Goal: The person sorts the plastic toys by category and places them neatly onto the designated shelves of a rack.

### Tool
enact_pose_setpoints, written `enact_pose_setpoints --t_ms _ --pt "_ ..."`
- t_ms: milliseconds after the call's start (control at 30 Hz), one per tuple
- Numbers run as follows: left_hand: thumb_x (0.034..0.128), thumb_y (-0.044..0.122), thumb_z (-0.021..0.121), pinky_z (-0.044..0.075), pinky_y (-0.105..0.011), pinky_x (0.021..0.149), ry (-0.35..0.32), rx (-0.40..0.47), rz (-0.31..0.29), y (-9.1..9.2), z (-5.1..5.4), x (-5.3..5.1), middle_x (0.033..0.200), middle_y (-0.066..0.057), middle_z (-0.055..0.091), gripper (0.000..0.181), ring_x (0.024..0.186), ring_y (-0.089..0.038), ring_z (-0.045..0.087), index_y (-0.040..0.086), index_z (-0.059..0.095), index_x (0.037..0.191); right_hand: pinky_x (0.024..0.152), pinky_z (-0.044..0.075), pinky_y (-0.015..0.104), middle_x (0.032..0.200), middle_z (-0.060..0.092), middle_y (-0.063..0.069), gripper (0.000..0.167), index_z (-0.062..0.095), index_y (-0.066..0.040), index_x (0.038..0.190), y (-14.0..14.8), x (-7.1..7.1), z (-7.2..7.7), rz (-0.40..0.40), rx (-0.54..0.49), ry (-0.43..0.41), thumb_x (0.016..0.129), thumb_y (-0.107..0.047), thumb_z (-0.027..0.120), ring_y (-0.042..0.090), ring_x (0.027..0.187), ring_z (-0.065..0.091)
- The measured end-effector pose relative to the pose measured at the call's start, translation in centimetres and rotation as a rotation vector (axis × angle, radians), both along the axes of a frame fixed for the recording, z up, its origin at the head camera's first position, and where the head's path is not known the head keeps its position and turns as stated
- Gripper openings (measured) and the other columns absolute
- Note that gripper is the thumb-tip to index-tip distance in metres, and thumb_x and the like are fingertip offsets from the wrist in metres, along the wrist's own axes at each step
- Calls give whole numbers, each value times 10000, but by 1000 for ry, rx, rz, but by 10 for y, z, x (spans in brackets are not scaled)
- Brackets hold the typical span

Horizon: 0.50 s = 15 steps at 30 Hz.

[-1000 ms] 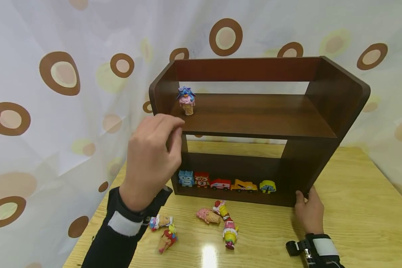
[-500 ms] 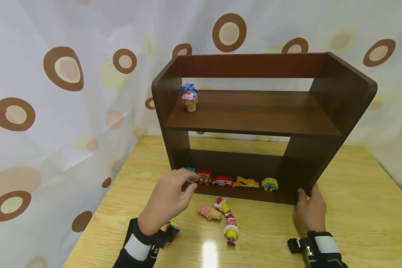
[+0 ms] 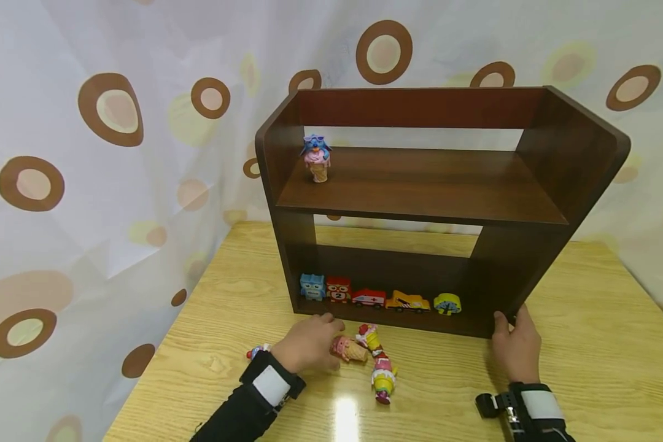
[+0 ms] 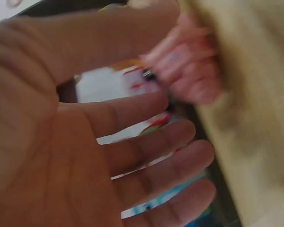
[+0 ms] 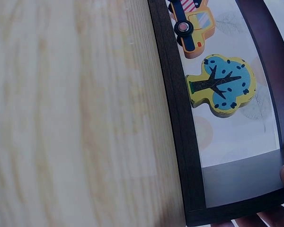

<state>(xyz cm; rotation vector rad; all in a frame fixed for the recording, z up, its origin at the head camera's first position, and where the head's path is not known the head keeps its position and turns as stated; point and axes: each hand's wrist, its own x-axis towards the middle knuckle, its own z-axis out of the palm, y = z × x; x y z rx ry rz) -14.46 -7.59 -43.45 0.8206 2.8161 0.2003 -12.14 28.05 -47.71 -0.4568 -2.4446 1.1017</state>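
Observation:
My left hand [image 3: 309, 345] is low over the table at the left side of a pink ice cream cone toy [image 3: 349, 348]. In the left wrist view its fingers are spread and fairly straight, and the blurred pink toy [image 4: 195, 71] lies near the thumb tip; whether they touch I cannot tell. My right hand [image 3: 518, 350] holds the lower right corner of a dark brown wooden shelf [image 3: 420, 212], thumb on one side of the panel and fingers on the other. A blue-topped ice cream cone figure [image 3: 317, 159] stands upright on the upper board's left end.
Along the lower board sit a blue owl block [image 3: 312, 287], a red owl block [image 3: 339, 290], an ambulance [image 3: 369, 298], a yellow truck [image 3: 407, 302] and a tree block [image 3: 447, 303]. Ice cream toys [image 3: 383, 377] lie right of the pink one. Another toy [image 3: 258, 351] is partly behind my left wrist.
My left hand has come down from beside the upper board, past the owl blocks, to the pink ice cream toy on the table. My right hand keeps its hold on the shelf corner.

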Motion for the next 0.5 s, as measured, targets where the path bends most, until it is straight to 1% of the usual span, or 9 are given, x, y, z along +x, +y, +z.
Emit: enact_pose_setpoints --t_ms 67,133,200,267,333,400,500 --pt "717 322 848 555 -378 859 1 -60 -17 5 -7 -1 1238 -76 638 639 1100 -260 639 138 621 1286 1021 392 636 1387 500 337 396 407 51 1405 -1 1 0 -4 -4 2 1038 -98 404 520 1266 489" --pt "710 326 853 554 -380 859 25 -109 -39 9 -13 -2 1228 -76 630 637 1092 -247 636 141 621 1274 1017 394 636 1386 501 338 398 408 52 1406 -1 1 0 -5 -5 4 1037 -99 405 519 1262 492" --pt "716 336 858 552 -372 838 61 -142 -64 11 -16 -1 1201 -64 624 618 1063 -226 631 144 627 1256 1007 397 640 1379 503 342 397 412 54 1403 -1 1 0 -3 -3 10 1037 -101 407 523 1252 495" --pt "716 342 868 553 -368 812 94 -151 -88 12 -18 0 1176 -53 626 587 1029 -211 632 147 640 1220 1003 401 639 1373 509 342 396 415 53 1402 0 1 -1 -4 0 14 1037 -102 410 522 1247 501" --pt "711 333 871 552 -353 768 107 -138 -105 11 -19 0 1152 -43 628 560 982 -197 631 143 647 1188 996 405 641 1356 518 347 386 425 60 1387 0 1 -1 -3 6 27 1034 -95 419 526 1236 506" --pt "701 314 876 550 -334 736 119 -105 -120 10 -21 -1 1109 -33 633 524 943 -187 631 141 652 1142 992 408 640 1343 523 349 378 431 66 1375 1 0 -2 0 12 37 1033 -93 424 528 1230 509" --pt "716 243 866 547 -298 749 104 -6 -144 7 -26 -2 1043 -15 645 424 918 -160 638 138 644 1062 988 412 638 1334 528 348 372 437 70 1367 1 0 -3 1 15 46 1031 -90 431 528 1226 512"
